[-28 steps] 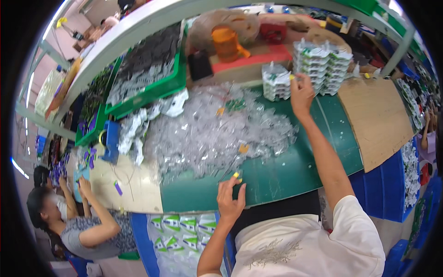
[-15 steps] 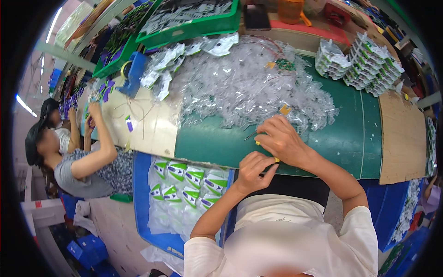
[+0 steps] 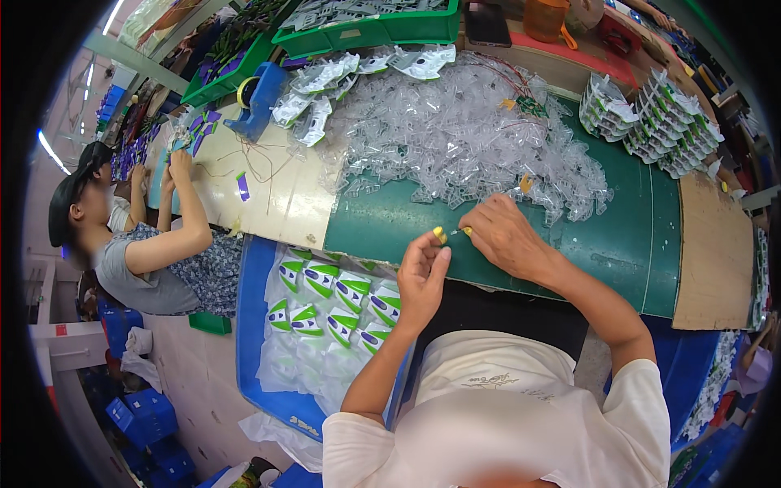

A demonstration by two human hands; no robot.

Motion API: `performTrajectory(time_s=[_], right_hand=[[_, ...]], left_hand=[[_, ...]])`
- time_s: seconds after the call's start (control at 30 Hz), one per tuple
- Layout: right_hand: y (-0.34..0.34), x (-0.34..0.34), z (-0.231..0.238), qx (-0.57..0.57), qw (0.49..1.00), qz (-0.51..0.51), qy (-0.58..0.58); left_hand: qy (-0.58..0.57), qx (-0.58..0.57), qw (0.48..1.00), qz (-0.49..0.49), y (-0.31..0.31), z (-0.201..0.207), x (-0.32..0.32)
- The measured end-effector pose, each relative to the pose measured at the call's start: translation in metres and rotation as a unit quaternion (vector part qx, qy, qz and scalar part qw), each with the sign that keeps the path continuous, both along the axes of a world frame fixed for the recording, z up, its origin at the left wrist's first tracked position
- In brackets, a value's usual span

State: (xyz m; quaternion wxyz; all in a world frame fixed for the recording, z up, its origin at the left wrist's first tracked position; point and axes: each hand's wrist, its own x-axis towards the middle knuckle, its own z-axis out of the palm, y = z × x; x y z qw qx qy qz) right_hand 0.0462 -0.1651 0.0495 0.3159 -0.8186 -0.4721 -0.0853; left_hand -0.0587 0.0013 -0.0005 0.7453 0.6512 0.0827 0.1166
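White parts (image 3: 674, 124) stand stacked far right; clear pieces (image 3: 455, 134) lie loose — left hand (image 3: 418, 283), fingers apart; right hand's (image 3: 508, 237) grip, cannot tell.

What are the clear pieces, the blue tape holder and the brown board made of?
Clear pieces: probably plastic, glossy; they're see-through and glint.
Blue tape holder: likely plastic; smooth, evenly blue body.
Brown board: cardboard or thin wood, can't tell; flat, dull surface.

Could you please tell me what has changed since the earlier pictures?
The right hand has come from the white stacks toward the near edge of the green tabletop, joining the left hand, which then shifted leftward. The clear plastic pile and blue tape dispenser look unchanged.
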Motion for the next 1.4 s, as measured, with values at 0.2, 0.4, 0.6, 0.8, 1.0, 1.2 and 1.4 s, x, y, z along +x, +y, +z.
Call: performTrajectory(time_s=[0.2, 0.4, 0.6, 0.8, 1.0, 1.2, 1.4], right_hand=[[-0.017, -0.026, 0.016, 0.09, 0.991, -0.036, 0.09], [-0.031, -0.033, 0.022, 0.157, 0.947, -0.059, 0.275], [-0.033, -0.033, 0.034, 0.129, 0.945, -0.103, 0.283], [-0.039, -0.034, 0.024, 0.157, 0.942, -0.07, 0.288], [-0.036, -0.017, 0.012, 0.196, 0.884, 0.033, 0.424], [-0.052, -0.006, 0.016, 0.26, 0.843, -0.108, 0.458], [-0.069, -0.024, 0.019, 0.22, 0.829, -0.166, 0.487]], left_hand=[[-0.016, 0.003, 0.999, -0.043, -0.007, 0.019, 0.012], [-0.089, 0.075, 0.993, -0.028, -0.024, 0.033, 0.016], [-0.069, 0.05, 0.996, -0.032, -0.03, 0.034, 0.017], [-0.036, 0.065, 0.995, -0.06, -0.03, 0.034, 0.014], [0.22, -0.449, 0.807, -0.313, -0.002, 0.029, 0.033], [0.064, 0.112, 0.969, -0.208, 0.057, 0.038, 0.136], [-0.092, 0.753, 0.609, 0.231, 0.175, 0.055, 0.268]])
